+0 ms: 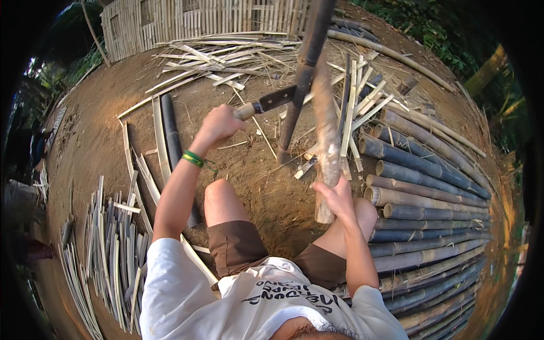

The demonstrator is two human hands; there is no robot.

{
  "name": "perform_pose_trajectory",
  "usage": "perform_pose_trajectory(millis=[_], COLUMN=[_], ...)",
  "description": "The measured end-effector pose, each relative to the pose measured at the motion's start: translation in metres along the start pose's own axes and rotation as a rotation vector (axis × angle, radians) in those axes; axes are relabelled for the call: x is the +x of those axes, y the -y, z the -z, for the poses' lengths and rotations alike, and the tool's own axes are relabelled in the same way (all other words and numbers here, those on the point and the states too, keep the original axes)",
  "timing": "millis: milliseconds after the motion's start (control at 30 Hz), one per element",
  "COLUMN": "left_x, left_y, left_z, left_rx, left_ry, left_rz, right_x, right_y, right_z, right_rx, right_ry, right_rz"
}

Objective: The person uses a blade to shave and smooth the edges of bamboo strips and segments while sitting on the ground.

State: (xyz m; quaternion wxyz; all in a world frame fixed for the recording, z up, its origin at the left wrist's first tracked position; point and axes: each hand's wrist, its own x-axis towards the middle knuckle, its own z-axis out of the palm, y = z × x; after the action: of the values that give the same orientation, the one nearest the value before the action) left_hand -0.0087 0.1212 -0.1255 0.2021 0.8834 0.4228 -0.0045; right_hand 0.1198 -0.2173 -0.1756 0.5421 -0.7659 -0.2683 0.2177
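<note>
My left hand is closed around the pale handle of a machete. Its dark blade meets the side of a dark bamboo pole, which stands nearly upright in front of me with its lower end at the ground. How deep the blade sits in the pole cannot be seen. In my right hand is a thick, rough wooden stick, gripped near its lower end. The stick rises just right of the pole, its upper part blurred by motion.
Many bamboo poles lie side by side at the right. Split bamboo strips are bundled at the lower left, with more scattered strips farther off. A slatted bamboo fence stands at the back. Bare earth lies before my knees.
</note>
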Motion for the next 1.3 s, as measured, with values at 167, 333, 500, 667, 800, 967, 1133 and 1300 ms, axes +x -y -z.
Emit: perform_pose_trajectory(millis=[167, 333, 500, 667, 800, 967, 1133, 1300], left_x=[-0.013, -0.023, -0.031, -0.022, -0.027, -0.034, -0.026, -0.028], left_y=[0.024, 0.025, 0.044, 0.033, 0.025, 0.035, 0.018, -0.001], left_z=[-0.01, -0.02, -0.035, -0.04, -0.028, -0.052, -0.072, -0.092], left_rx=[0.08, 0.005, -0.037, -0.046, 0.1, 0.053, 0.043, -0.003], left_ry=[0.056, 0.028, 0.025, -0.024, 0.006, -0.062, -0.064, -0.062], left_rz=[0.058, 0.024, 0.041, 0.016, -0.027, -0.045, -0.075, -0.102], right_x=[-0.001, 0.003, 0.026, -0.006, -0.01, -0.032, -0.01, -0.01], right_y=[-0.007, 0.013, 0.026, -0.094, -0.101, -0.069, -0.078, -0.059], right_z=[0.025, 0.078, 0.068, -0.002, -0.003, -0.012, 0.015, 0.028], right_rx=[0.138, 0.2, 0.179, -0.02, 0.304, 0.379, 0.476, 0.372], right_ry=[0.288, 0.015, -0.206, 0.064, 0.245, 0.221, 0.246, 0.205], right_rz=[-0.305, 0.056, 0.25, 0.057, -0.348, -0.47, -0.504, -0.42])
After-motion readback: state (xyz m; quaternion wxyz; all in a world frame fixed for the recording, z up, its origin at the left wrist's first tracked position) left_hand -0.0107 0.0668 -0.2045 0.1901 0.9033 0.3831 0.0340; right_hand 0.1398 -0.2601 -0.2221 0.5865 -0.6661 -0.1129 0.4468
